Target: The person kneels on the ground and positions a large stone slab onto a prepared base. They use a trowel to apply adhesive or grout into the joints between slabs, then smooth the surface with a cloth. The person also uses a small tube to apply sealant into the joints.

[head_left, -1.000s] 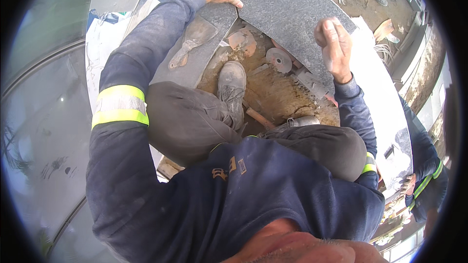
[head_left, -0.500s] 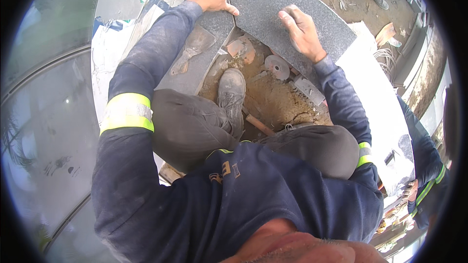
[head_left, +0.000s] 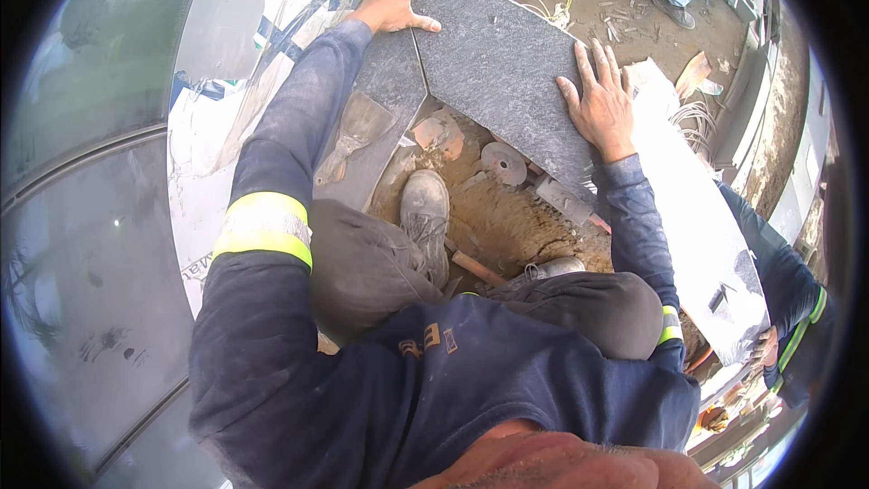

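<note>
Two dark grey speckled stone slabs meet at a narrow seam before me. My left hand (head_left: 396, 5) lies with fingers spread at the seam's far end, over the edge of the left slab (head_left: 380, 163) and the right slab (head_left: 498, 63). At the right slab's right end rests my right hand (head_left: 601, 101), palm down and fingers stretched out. A dusty putty knife (head_left: 355, 131) lies on the left slab. Below the right slab's near edge, a round grinding disc (head_left: 503, 164) shows on the dirt, beside a grey block-like piece (head_left: 561, 200) partly hidden by the slab.
White sheeting (head_left: 697, 208) covers a surface at the right, where another person's hand (head_left: 766, 346) touches its edge. A wooden-handled tool (head_left: 478, 267) lies between my shoes. Coiled cable (head_left: 695, 125) sits at right; a person's shoe (head_left: 674, 11) shows far off. Glossy dark panels (head_left: 90, 299) line the left.
My right hand, previously curled near the slab's middle, has moved right and flattened out at its end. The left hand stays by the seam. The view has shifted slightly.
</note>
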Motion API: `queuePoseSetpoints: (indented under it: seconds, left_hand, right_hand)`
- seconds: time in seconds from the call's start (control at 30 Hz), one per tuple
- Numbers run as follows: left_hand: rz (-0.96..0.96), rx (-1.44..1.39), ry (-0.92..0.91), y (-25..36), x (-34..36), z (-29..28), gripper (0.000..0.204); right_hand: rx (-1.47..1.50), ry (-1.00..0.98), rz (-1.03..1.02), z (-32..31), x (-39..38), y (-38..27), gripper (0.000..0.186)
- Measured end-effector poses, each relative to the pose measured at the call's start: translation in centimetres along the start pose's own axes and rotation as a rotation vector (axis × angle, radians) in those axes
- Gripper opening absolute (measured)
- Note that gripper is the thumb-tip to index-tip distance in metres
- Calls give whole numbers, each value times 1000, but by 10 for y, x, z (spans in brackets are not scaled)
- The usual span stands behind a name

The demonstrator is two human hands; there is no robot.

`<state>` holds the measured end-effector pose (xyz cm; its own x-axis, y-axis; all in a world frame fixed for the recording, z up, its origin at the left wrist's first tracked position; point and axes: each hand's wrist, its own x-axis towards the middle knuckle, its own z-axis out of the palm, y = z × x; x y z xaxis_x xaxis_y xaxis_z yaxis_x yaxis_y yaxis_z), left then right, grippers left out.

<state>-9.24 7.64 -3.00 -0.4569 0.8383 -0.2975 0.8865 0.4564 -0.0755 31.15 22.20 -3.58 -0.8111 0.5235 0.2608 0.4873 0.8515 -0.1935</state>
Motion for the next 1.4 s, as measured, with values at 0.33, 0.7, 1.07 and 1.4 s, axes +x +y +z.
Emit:
queuePoseSetpoints:
  seconds: [0.33,0.7,1.07,1.4]
  left_hand:
    - [-64,-108,157,4,-12,14,106]
    - [786,-595,103,139,-84,-15,42]
    - [374,-178,379,127,-33,3,67]
    - [780,-78,261,193,-56,7,75]
  right_hand:
    - [-66,19,-10,9,-5,15,71]
    - [-52,-61,-4,2,-3,13,72]
    - [82,73,13,-3,-20,16,65]
    - [-157,371,903,-123,-279,96,60]
